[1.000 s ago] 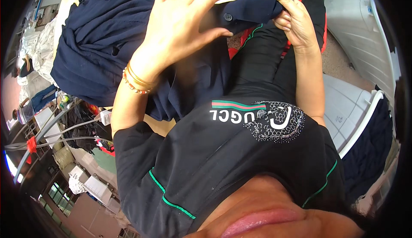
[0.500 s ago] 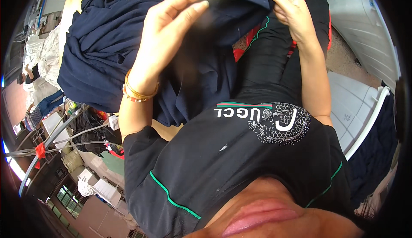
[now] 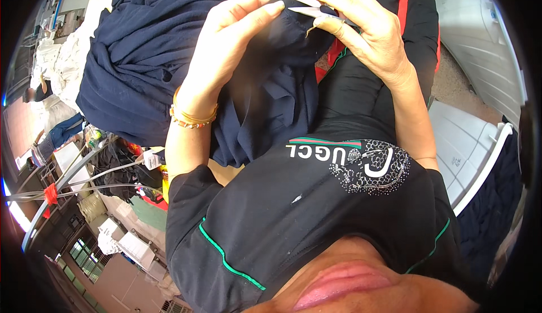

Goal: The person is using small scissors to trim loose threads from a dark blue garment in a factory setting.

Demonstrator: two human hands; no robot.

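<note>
Dark navy fabric (image 3: 130, 81) lies bunched in front of me and over my lap. My left hand (image 3: 223, 45) pinches its upper edge between thumb and fingers. Close by, my right hand (image 3: 377, 39) grips small thread snips (image 3: 307, 11), whose two pointed blades are spread apart toward the left fingertips. The tips are right beside the pinched cloth; whether they touch it I cannot tell. A yellowish wrap (image 3: 332, 26) covers part of a right-hand digit. The handle of the snips is mostly hidden by the hand.
A light grey plastic bin (image 3: 466, 155) stands at my right, below a large pale panel (image 3: 480, 42). White cloth (image 3: 68, 59) is heaped at the far left. Cables and a pole with a red tie (image 3: 51, 194) cross the left side.
My right hand has moved left, toward the left hand, and the snips now point at the cloth with blades apart. The fabric edge stretched between the hands has been let go on the right.
</note>
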